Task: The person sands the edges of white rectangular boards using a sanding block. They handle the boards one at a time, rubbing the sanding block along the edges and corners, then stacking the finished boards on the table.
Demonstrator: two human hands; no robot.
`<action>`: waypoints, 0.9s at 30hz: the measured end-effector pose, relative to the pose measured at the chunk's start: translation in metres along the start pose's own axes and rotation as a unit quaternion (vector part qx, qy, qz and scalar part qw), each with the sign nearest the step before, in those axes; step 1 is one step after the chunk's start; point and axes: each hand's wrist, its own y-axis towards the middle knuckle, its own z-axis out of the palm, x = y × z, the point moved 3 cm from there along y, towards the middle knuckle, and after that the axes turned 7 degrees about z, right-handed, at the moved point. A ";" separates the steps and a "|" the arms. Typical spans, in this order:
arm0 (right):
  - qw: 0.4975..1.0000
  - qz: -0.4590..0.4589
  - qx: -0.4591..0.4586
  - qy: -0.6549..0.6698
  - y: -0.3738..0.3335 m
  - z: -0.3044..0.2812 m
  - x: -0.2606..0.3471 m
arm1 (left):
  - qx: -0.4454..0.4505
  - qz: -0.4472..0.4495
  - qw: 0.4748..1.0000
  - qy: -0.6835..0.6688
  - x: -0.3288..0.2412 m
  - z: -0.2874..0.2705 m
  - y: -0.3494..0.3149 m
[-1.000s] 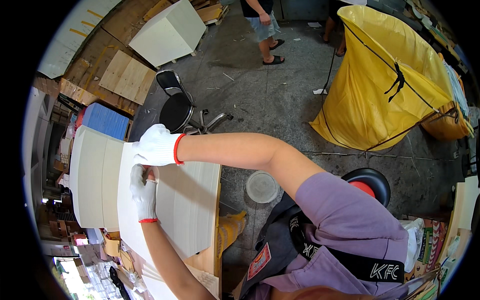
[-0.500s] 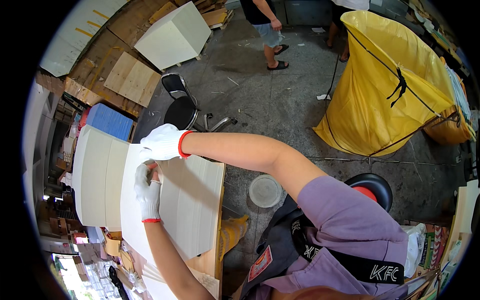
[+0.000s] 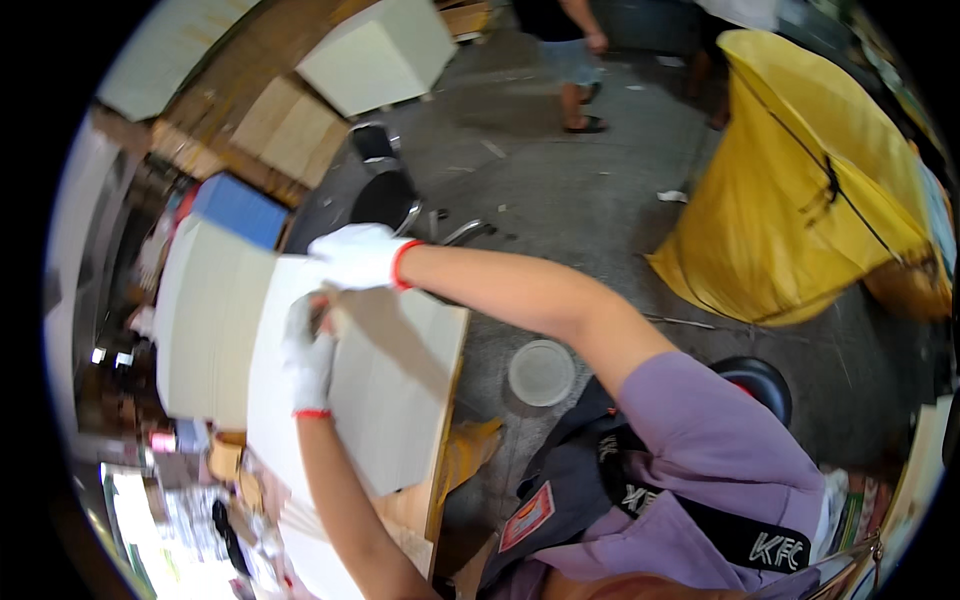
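In the head view, the right hand (image 3: pixel 357 256), gloved white, lies palm-down on the far edge of a pale sheet (image 3: pixel 400 400). The left hand (image 3: pixel 308 350), just below it, is curled onto the same sheet, though blur hides whether its fingers pinch it. The sheet lies flat on a table (image 3: pixel 440 480), its long axis running from the hands toward the person's body, with a white stack (image 3: pixel 205 320) just left of the hands. Right of the sheet's edge the floor opens out, with a round lid (image 3: pixel 541 372) there, a chair (image 3: pixel 385 190) just beyond the right hand, and a yellow bag (image 3: pixel 800 220) well off to the right.
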 end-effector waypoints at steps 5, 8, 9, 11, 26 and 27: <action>0.997 -0.051 -0.036 0.048 0.002 0.006 -0.012 | -0.024 0.002 0.999 0.034 0.000 0.003 0.005; 0.981 0.065 -0.017 0.183 -0.006 0.004 -0.012 | -0.029 -0.010 0.999 -0.015 -0.019 0.005 0.011; 0.974 0.118 0.001 0.196 -0.008 0.004 -0.015 | -0.021 -0.029 0.999 -0.016 -0.026 0.004 0.011; 0.971 0.131 0.002 0.201 -0.007 0.011 -0.012 | -0.006 -0.071 0.997 -0.018 -0.037 -0.006 0.007; 0.976 0.108 -0.041 0.186 -0.014 0.014 -0.012 | -0.013 -0.081 0.993 -0.084 -0.016 0.002 0.005; 0.976 0.106 -0.043 0.187 -0.014 0.014 -0.012 | -0.012 -0.081 0.994 -0.078 -0.017 0.001 0.005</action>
